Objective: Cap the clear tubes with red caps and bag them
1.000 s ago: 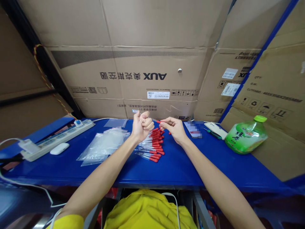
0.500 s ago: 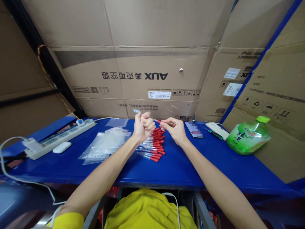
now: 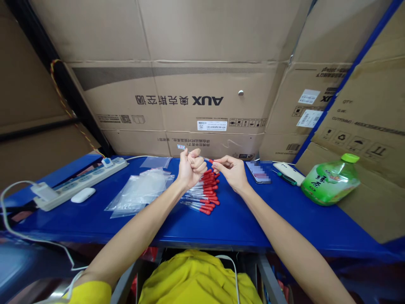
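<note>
Clenched left hand [image 3: 191, 169] apparently steadies a dropper [image 3: 206, 159] as right hand [image 3: 233, 170] grips its bulb; piled droppers [image 3: 209, 188] aim bulbs toward the tabletop's [image 3: 262, 217] right edge, likely for reach.

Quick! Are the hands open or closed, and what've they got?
Left hand: closed in a fist, seemingly around a dropper's clear end.
Right hand: closed, pinching that dropper's red end.

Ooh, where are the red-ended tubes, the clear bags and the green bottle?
Red-ended tubes [image 3: 209, 193]: head view, on a red end.
Clear bags [image 3: 142, 189]: head view, pile's middle.
Green bottle [image 3: 329, 184]: head view, its side.
</note>
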Demonstrator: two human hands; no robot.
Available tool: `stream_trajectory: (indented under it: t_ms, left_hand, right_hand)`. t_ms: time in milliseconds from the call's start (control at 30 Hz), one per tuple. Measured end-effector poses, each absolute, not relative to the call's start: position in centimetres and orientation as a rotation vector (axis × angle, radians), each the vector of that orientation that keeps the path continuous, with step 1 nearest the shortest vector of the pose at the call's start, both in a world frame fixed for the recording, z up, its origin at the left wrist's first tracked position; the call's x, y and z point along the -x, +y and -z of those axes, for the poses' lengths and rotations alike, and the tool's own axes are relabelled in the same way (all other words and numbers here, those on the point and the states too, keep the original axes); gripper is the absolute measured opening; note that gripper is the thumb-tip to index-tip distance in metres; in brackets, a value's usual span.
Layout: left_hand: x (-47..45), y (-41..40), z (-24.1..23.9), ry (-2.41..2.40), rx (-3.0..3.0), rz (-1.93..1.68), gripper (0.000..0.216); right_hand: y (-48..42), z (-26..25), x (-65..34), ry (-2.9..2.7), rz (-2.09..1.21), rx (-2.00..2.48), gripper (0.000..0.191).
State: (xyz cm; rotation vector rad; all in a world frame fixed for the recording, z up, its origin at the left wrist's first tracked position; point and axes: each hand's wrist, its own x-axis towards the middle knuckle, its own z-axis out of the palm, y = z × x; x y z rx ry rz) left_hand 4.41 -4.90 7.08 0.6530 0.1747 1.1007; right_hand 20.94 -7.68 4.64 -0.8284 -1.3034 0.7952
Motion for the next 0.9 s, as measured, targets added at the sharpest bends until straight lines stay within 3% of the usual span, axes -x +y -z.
stream_trajectory:
  t_ms: [900]
  left_hand:
    - [-4.63,-4.71,-6.15,0.141,-0.715,-1.056,0.045]
  right_hand:
    - [-7.83,-4.12,-20.95,-1.406,-0.67,0.832,0.029]
